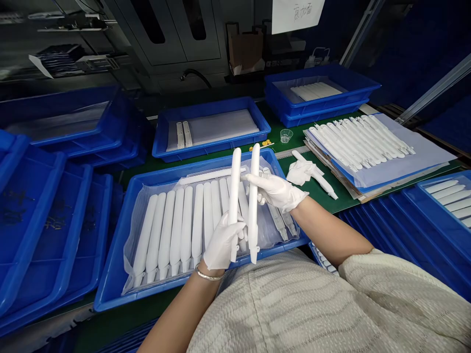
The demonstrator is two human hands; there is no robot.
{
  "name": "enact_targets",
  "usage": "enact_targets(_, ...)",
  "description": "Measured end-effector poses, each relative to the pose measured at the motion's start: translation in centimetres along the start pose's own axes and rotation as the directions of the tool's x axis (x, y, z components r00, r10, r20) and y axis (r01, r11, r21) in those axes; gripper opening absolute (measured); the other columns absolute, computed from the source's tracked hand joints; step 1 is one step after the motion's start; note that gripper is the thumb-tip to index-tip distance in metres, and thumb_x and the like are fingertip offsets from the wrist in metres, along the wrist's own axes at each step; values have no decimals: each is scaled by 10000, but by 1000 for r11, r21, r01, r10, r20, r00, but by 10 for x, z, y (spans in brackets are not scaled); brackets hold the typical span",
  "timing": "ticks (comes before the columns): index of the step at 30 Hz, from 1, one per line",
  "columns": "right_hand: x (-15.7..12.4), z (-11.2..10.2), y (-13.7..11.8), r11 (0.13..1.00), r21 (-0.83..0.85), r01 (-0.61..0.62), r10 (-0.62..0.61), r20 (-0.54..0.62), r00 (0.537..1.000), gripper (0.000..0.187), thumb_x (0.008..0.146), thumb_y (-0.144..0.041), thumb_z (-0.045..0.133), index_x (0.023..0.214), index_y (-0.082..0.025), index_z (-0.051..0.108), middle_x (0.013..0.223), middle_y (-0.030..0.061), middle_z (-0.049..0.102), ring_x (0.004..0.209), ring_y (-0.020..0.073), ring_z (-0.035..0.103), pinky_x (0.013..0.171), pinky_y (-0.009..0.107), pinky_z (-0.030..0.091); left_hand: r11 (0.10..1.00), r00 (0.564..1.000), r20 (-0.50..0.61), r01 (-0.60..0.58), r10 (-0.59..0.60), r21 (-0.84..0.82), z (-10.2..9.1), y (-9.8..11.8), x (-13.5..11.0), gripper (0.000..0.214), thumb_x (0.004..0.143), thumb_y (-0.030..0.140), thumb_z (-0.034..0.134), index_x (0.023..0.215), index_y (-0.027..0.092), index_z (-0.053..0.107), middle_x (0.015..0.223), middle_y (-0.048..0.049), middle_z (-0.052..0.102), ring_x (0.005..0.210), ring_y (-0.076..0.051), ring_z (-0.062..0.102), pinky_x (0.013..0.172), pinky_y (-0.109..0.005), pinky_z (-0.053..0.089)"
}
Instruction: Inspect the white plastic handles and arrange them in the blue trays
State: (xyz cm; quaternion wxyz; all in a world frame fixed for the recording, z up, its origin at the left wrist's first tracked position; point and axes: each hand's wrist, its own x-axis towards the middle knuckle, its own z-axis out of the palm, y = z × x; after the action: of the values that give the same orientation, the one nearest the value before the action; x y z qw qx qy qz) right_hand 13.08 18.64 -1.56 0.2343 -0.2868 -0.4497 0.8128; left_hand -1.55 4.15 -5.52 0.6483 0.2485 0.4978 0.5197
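Observation:
My left hand (pixel 222 242), in a white glove, is closed around the lower part of a long white plastic piece (pixel 235 189) with a rounded top and a small tab near its narrow end. Right beside it stands a second long white plastic piece (pixel 253 196), pinched by the gloved fingers of my right hand (pixel 274 190) near its upper half. Both pieces are nearly upright and almost parallel, above a blue tray (pixel 110 274). Similar white pieces (pixel 176 228) lie in a row on the tray's translucent liner; my hands hide some of them.
A white cloth (pixel 300 172) and a white piece lie on the green table at right. Behind are a small clear cup (pixel 286 136), yellow bits (pixel 267 142) and another blue tray (pixel 209 147). White pieces cover a stack of sheets (pixel 423 147). Stacked blue trays (pixel 84 230) crowd the left.

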Motion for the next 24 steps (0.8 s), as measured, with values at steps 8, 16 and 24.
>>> enact_targets(8,4,1,9,999,-42,-25,23,-43,999,342,858,-484,734,923,-155,669,610,-13,581,467,78,495,375,175,401,1000,991,132,-20,23,-18,-1,-1,0,271,856,359,682,1030,199,549,935,-76,750,830,-251,737,576,-302,558)
enact_targets(16,9,1,10,994,-111,1,0,12,1000,418,841,-540,743,851,-133,647,632,-8,582,490,64,509,395,145,413,999,973,230,30,-25,-20,-6,-13,3,412,937,357,639,1287,168,535,1270,-173,696,1134,-334,696,914,-450,577)
enact_targets(24,3,6,6,992,-125,-19,16,-22,1000,430,784,-537,794,828,-138,639,643,-11,609,494,64,542,415,144,452,998,951,304,65,-64,9,-5,-10,3,514,942,399,649,1358,169,455,1227,-187,695,943,-290,747,788,-424,616)
